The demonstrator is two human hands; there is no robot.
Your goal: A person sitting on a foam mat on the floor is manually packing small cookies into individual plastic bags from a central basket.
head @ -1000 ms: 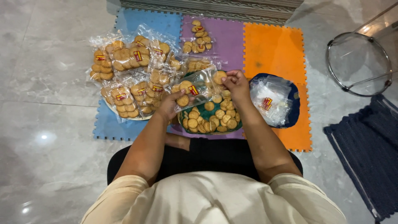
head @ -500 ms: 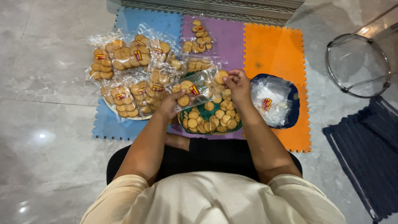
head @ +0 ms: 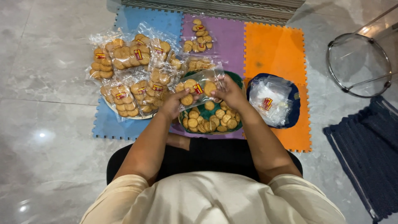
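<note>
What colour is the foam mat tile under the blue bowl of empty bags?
Orange, clearest in the head view.

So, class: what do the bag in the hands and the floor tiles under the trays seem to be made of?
Bag: thin clear plastic film, glossy; biscuits show through and it crinkles. Tiles: likely soft foam, matte, with toothed interlocking edges, in blue, purple and orange.

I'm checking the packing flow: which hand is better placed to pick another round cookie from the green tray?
Probably the right hand: it hovers directly above the loose round cookies in the green tray, at the clear plastic bag's end. The left hand supports the bag from below.
</note>
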